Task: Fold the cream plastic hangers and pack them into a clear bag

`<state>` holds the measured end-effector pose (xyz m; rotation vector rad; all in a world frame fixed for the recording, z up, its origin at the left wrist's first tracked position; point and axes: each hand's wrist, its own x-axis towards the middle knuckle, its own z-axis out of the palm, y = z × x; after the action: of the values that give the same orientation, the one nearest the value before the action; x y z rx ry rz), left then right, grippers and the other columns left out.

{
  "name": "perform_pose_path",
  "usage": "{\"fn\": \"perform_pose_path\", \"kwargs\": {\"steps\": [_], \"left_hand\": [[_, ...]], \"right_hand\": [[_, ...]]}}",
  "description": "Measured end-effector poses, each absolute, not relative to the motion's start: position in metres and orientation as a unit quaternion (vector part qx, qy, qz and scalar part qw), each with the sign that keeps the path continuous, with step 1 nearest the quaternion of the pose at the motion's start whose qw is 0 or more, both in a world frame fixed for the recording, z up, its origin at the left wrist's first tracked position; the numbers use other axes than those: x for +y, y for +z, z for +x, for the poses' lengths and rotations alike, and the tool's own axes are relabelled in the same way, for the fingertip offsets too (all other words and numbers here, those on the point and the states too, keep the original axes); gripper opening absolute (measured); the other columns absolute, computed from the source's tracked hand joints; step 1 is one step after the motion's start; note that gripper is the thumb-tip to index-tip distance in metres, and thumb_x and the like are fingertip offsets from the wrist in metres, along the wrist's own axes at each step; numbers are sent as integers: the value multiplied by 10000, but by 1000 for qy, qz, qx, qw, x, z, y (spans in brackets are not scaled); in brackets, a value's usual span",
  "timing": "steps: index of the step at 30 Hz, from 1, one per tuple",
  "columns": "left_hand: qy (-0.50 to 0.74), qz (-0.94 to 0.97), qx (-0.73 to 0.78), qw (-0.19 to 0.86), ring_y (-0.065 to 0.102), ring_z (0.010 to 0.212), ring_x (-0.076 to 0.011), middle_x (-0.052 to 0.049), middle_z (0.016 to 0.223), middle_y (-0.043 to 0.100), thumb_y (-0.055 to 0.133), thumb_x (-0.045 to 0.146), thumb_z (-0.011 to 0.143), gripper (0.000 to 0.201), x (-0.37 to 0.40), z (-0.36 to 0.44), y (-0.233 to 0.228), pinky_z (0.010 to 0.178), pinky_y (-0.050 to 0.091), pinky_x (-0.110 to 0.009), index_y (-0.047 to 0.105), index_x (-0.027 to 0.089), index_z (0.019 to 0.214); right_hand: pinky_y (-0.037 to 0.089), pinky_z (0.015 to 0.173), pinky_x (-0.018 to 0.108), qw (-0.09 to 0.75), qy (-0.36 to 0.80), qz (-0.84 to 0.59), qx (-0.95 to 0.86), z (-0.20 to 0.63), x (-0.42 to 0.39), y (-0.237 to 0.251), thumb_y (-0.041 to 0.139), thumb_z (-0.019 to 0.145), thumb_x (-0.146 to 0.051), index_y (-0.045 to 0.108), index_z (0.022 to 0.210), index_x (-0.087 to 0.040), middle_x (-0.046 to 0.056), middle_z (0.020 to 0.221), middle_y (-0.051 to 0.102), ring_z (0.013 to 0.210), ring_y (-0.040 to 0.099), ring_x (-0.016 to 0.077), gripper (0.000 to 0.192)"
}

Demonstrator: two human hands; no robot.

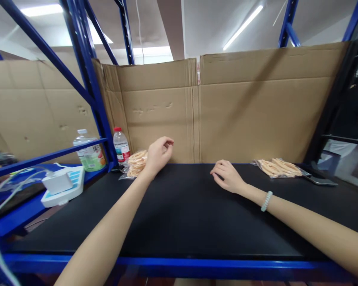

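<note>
While the left hand [158,154] hovers with its fingers loosely curled and empty, it sits just beside a clear plastic bag of pale orange rings [135,163] at the back left of the bench [179,214], near enough that I cannot tell whether it touches the bag. That bag is crinkled and glossy, heaped rather than flat, and its long axis runs from the bench's back edge forward and leftward. The right hand [228,176] rests palm down on the matte black bench top, fingers slightly bent and together, holding nothing; a pale beaded bracelet [266,201] circles its wrist. Well apart to the right lies a second bag of rings [279,167], flatter, with its long axis running left to right along the cardboard wall [226,115]. This wall is creased, dented brown corrugated board standing upright behind the bench. Behind the left bag stands a small clear water bottle [121,145] with a red cap, upright beside the blue steel upright [92,91].
</note>
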<state>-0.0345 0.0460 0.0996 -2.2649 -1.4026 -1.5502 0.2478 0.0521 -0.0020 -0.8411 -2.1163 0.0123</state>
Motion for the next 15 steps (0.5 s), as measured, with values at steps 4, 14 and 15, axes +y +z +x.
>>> {"fn": "perform_pose_path", "kwargs": {"steps": [4,14,15], "left_hand": [[-530,-605,-590,79,619,959,-219,-69,984,670,514,99,814,209,59,-91,95,925,450,-362,631,160,976],[-472,-355,-807,1,603,1015,-228,-96,1200,577,570,317,915,332,82,-158,56,840,524,-429,547,157,1205],[-468,-354,-810,-6,603,1014,-228,-96,1198,578,571,315,915,330,85,-160,54,839,525,-428,547,156,1204]], "right_hand": [[445,845,373,460,111,-353,-807,167,75,15,516,816,-162,655,901,-190,55,836,660,838,584,200,165],[537,585,251,406,497,-461,-612,26,128,50,543,941,-316,587,1042,-118,28,886,629,676,613,109,227],[539,592,254,398,519,-466,-595,20,131,53,542,942,-325,586,1050,-119,34,905,628,691,615,113,237]]}}
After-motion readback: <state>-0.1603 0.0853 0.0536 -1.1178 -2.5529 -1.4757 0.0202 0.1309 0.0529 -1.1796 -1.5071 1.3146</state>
